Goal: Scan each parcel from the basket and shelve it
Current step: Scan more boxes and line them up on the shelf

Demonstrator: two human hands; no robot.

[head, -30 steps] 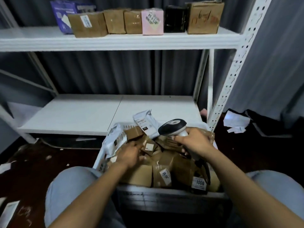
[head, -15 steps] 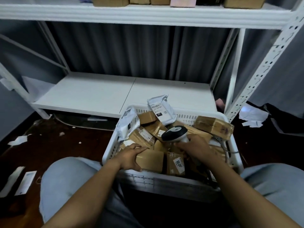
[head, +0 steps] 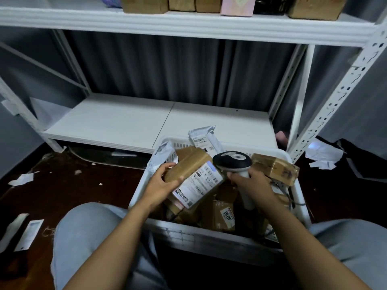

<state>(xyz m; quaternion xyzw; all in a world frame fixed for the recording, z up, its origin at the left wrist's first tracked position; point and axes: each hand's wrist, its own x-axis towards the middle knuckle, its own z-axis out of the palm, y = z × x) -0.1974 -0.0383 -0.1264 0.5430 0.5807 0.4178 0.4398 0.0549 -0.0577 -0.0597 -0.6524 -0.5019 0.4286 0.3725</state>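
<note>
Light-blue jeans (head: 83,237), bare forearms (head: 117,235)

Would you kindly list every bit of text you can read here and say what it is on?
"J018": label on a small brown box in the basket.
Shipping label on the parcel in the left hand: print too blurred.
White mailer label: too small to read.

Top-shelf boxes (head: 144,5) are cut off; print on the parcel (head: 194,174) is unreadable.

Left hand (head: 161,188) grips parcel (head: 193,174) (label up) over basket (head: 298,197); right hand (head: 252,182) holds scanner (head: 232,162).
</note>
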